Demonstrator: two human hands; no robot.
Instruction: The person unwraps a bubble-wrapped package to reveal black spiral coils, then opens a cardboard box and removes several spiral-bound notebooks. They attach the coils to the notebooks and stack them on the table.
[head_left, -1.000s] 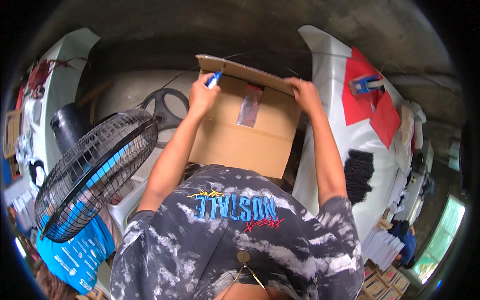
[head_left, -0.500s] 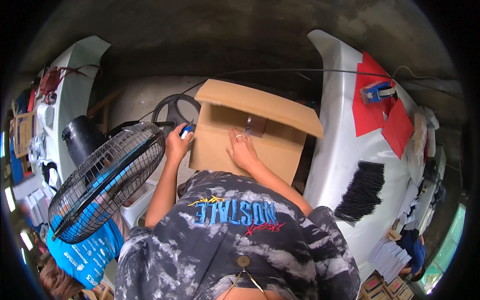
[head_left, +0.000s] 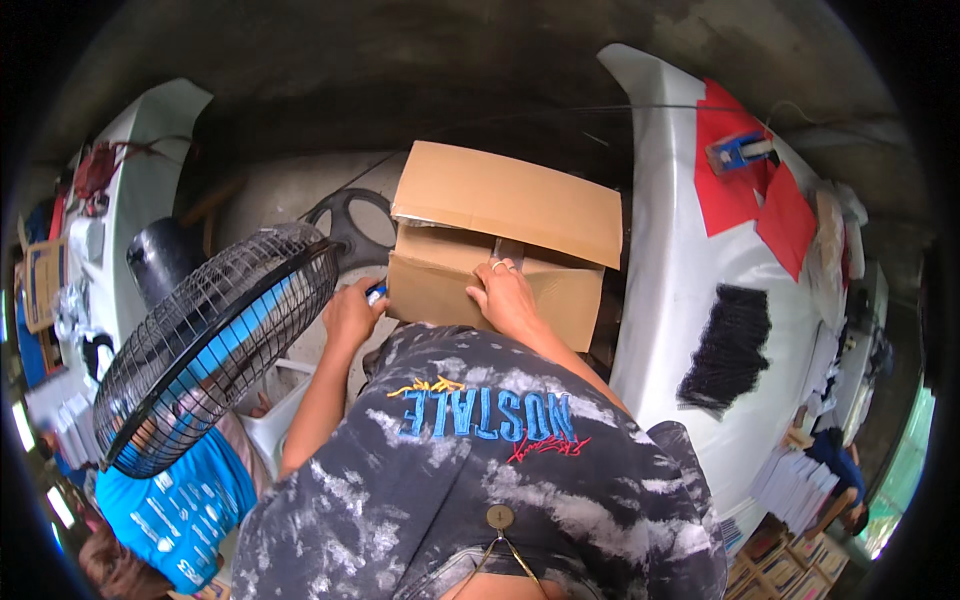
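Note:
A brown cardboard box [head_left: 430, 285] stands in front of me, its far flap [head_left: 510, 192] slanting over a dark gap. Over that gap's near edge hangs a strip of clear tape [head_left: 508, 249]. My right hand [head_left: 505, 298] rests on the near flap, fingertips at the edge by the tape and thumb held apart. Just left of the box, my left hand [head_left: 352, 312] is closed round a small blue and white object [head_left: 376, 294]; most of it is hidden by the fingers.
A black-caged fan [head_left: 220, 350] stands close to my left forearm, a person in a blue shirt [head_left: 180, 510] behind it. On the white-covered table [head_left: 660, 250] at right lie red sheets [head_left: 725, 190], a blue tape dispenser [head_left: 742, 152] and a black bristly bundle [head_left: 727, 350].
The far flap has tipped down nearer the near flap, narrowing the gap. My right fingertips have slid to the flap's edge by the tape. My left hand has dropped slightly toward me.

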